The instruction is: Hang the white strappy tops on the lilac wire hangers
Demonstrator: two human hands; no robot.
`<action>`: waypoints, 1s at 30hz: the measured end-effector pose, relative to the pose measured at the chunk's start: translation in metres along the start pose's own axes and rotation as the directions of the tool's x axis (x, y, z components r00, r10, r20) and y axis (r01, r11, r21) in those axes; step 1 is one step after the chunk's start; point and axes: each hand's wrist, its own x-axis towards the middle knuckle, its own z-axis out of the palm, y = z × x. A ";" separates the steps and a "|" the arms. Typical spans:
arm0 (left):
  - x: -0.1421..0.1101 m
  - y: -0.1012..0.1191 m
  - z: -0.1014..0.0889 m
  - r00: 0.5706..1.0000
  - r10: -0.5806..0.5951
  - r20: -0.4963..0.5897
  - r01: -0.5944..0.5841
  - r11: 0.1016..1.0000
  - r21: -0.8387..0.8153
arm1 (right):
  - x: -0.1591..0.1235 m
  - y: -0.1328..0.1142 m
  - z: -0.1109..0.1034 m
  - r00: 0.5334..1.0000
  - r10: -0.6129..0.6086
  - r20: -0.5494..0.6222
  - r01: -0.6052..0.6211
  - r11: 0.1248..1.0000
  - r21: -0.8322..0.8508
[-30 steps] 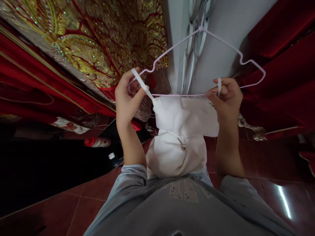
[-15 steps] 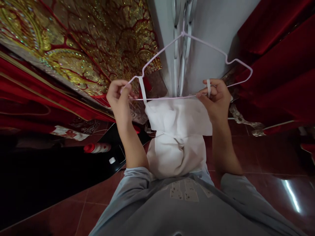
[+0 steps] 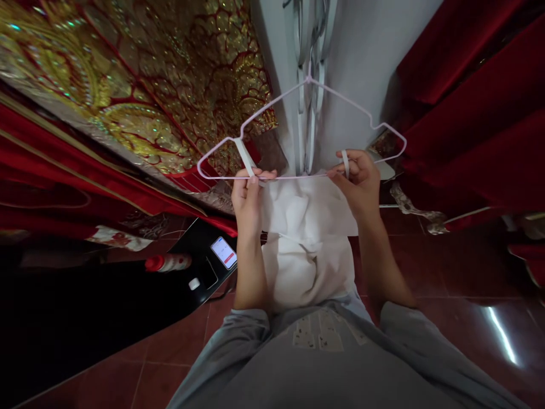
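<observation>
A pale pink clothes hanger [image 3: 275, 102] is held out in front of me, its hook end pointing away. My left hand [image 3: 248, 196] pinches its bottom bar where a white strap, looped over the hanger's left arm, comes down. At the bar's right half, my right hand [image 3: 360, 182] is closed on it, with a second white strap [image 3: 345, 163] looped round its fingers. Below the bar hangs a white strapped garment [image 3: 304, 207]; its lower part is hard to tell from the cream cloth [image 3: 298, 270] over my lap.
A gold-sequinned red garment [image 3: 170, 85] hangs on the left and dark red cloth [image 3: 468, 130] on the right. Interlinked metal pieces [image 3: 304, 113] run down between them. A black table [image 3: 106, 318] at left carries a red-capped bottle [image 3: 168, 262], a lit phone [image 3: 223, 252] and a small white case [image 3: 194, 283].
My left hand has slid rightward along the bottom bar, from the hanger's left end to the strap. Hanger and right hand have shifted slightly left. A lit phone has come into view.
</observation>
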 end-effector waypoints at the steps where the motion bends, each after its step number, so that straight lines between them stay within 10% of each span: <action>1: 0.001 -0.001 0.001 1.000 0.016 -0.003 -0.016 1.000 0.001 | -0.002 -0.003 0.001 1.000 0.006 0.001 -0.006 1.000 0.005; 6: 0.007 -0.005 0.004 0.997 0.074 -0.037 -0.073 0.997 0.020 | -0.004 -0.011 -0.011 0.960 -0.130 -0.248 0.134 0.991 -0.001; 12: 0.012 -0.008 0.001 0.994 0.087 -0.063 -0.082 0.994 0.073 | 0.027 -0.001 -0.073 0.679 -0.336 -0.653 0.332 0.934 -0.136; 18: 0.011 -0.015 0.003 0.994 0.081 -0.080 -0.079 0.997 0.019 | 0.050 -0.011 -0.085 0.895 -0.309 -0.321 0.269 0.949 -0.162; 24: 0.009 -0.019 0.006 0.993 0.081 -0.086 -0.076 0.995 0.060 | 0.063 -0.036 -0.055 0.937 -0.347 -0.039 0.323 0.904 -0.279; 30: 0.008 -0.019 0.006 0.996 0.047 -0.076 -0.042 0.997 0.061 | 0.059 -0.042 -0.039 0.995 -0.092 -0.025 0.086 0.975 -0.204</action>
